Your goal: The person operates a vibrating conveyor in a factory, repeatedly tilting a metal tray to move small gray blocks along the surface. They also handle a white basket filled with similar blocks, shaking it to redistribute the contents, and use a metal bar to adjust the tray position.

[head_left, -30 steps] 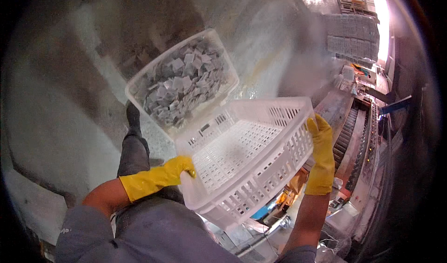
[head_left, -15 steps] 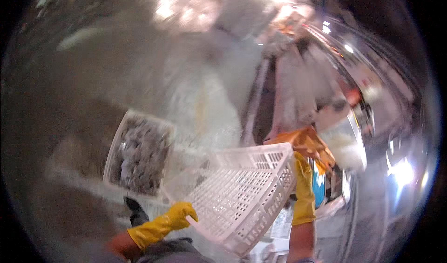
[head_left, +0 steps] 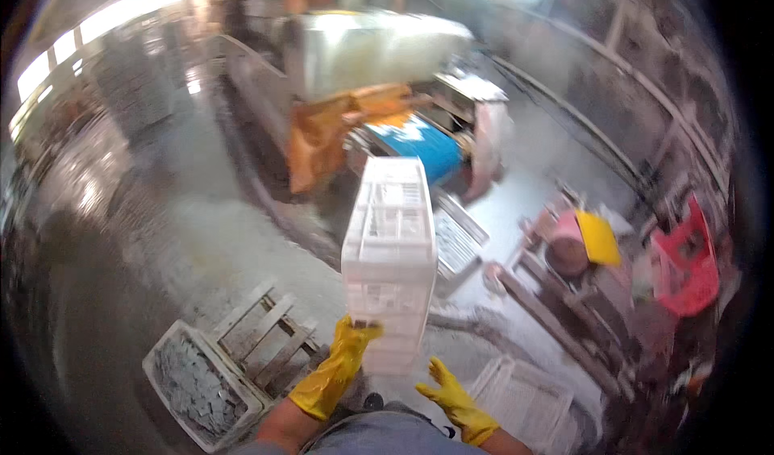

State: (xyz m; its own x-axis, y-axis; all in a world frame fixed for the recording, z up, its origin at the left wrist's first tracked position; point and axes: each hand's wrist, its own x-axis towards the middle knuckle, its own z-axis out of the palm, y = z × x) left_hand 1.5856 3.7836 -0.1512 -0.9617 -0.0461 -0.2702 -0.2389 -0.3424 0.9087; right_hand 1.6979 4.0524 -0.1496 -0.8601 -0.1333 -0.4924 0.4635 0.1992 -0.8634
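Observation:
A white slatted plastic crate [head_left: 387, 237] stands on its side in front of me, tilted up, with its outer wall and bottom edge facing me. My left hand [head_left: 343, 358], in a yellow rubber glove, is closed on the crate's near lower edge. Apart from the crate, my right hand [head_left: 457, 403] is open, its gloved fingers spread, to the right of the crate's lower end. Nearest to that hand lies another white crate [head_left: 524, 398] on the floor.
At lower left, a white crate [head_left: 205, 390] full of grey flat pieces sits by a wooden pallet [head_left: 266, 330]. Ahead is a machine with a blue belt [head_left: 419, 145] and an orange sheet [head_left: 318, 141]; below it is a white crate [head_left: 455, 241]. A red plastic chair [head_left: 685, 261] stands right.
My view has swung to the right. The crate has turned from a slanted lie to standing on its side, and my right hand has let go of it.

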